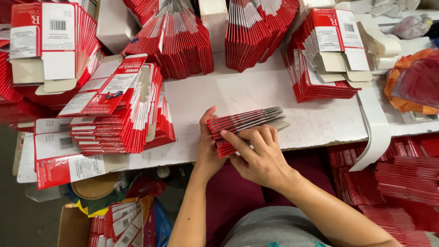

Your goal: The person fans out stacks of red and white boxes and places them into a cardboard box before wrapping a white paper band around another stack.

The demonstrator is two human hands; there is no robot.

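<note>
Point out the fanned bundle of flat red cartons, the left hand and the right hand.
fanned bundle of flat red cartons (244, 120), head view, upper edges.
left hand (206, 146), head view, back of hand.
right hand (261, 158), head view, back of hand.

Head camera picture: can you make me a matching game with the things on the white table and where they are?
Things:
1. Left hand
2. Right hand
3. Crumpled orange plastic bag
4. Open brown cardboard box of red cartons

Places:
A. Far right on the white table
B. Under the table edge, lower left
C. On the near side of the small stack of flat red cartons, fingers on top
D. Gripping the left end of that stack

Pairs: 1-D, 2-C, 3-A, 4-B
</note>
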